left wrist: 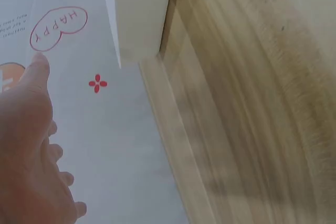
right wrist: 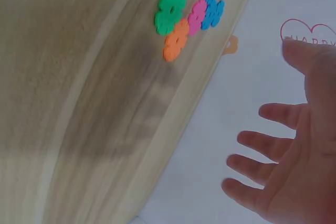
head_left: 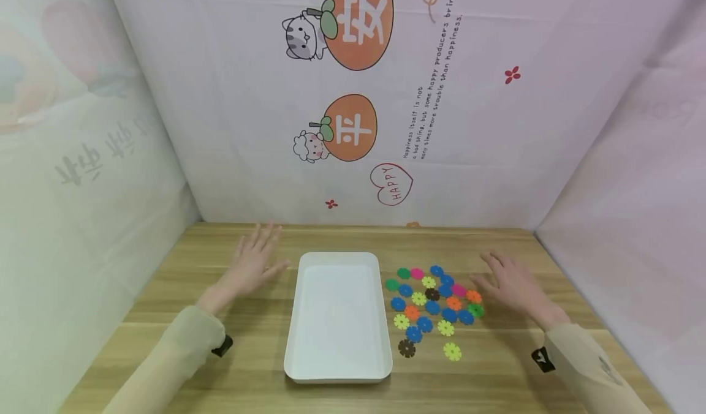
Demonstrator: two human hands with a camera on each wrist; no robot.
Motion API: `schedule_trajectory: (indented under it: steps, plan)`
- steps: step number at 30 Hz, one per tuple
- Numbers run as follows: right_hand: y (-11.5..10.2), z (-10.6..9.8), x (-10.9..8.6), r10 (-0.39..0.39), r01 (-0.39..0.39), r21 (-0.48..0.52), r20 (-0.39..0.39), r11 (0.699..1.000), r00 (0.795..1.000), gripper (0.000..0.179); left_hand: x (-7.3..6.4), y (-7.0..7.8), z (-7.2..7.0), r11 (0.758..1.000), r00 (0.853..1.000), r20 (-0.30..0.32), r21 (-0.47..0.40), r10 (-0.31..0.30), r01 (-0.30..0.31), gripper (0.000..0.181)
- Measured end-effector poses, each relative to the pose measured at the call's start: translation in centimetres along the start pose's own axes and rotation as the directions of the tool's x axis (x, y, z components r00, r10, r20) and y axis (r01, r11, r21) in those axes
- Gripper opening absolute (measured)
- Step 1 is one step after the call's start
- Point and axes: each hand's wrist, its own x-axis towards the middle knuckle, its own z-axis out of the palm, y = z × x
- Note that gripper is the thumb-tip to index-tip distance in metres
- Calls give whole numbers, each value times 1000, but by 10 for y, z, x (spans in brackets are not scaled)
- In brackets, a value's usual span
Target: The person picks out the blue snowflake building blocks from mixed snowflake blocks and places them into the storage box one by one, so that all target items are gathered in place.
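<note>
Shows flower-shaped discs on counter at three o'clock from white tray; shows left grip spread wide, ten o'clock from tray, right grip likewise wide, two o'clock from discs.

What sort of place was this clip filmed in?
Probably a small staged booth rather than an ordinary room: printed sheeting lines three sides of a wood-grain tabletop, where a white tray sits beside scattered colored flower-shaped discs.

"HAPPY", "安", "平" on backdrop
</note>
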Motion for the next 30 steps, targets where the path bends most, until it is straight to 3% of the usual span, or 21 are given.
schedule_trajectory:
  steps: [11, 20, 30]
  plan:
    - [-8, 11, -18, -51, 38, 170, 71, 985, 996, 53, -17, 19, 17, 994, 994, 47, -29, 103, -102, 88]
    - [-16, 13, -29, -70, 19, 295, 163, 955, 984, 28, -24, 29, 28, 991, 985, 118, -63, 126, -120, 88]
    - [-19, 22, -40, -89, -3, 404, 209, 915, 974, 30, -26, 35, 34, 986, 974, 156, -74, 161, -151, 84]
